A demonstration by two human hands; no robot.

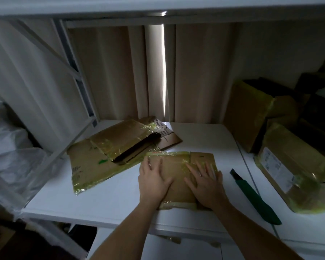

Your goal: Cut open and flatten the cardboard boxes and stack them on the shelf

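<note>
Both hands, left hand and right hand, seemingly press flattened box.

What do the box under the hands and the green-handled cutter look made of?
Flattened box: matte brown cardboard with fold creases, its edges wrapped in glossy yellowish tape, probably plastic. Cutter: smooth dark green handle, likely plastic; the dark tip may be a metal blade.

Beige pleated curtain hangs behind the work area, with a narrow bright gap at centre. Clear plastic sheeting covers white bundles at left, beside a white diagonal frame brace.
</note>
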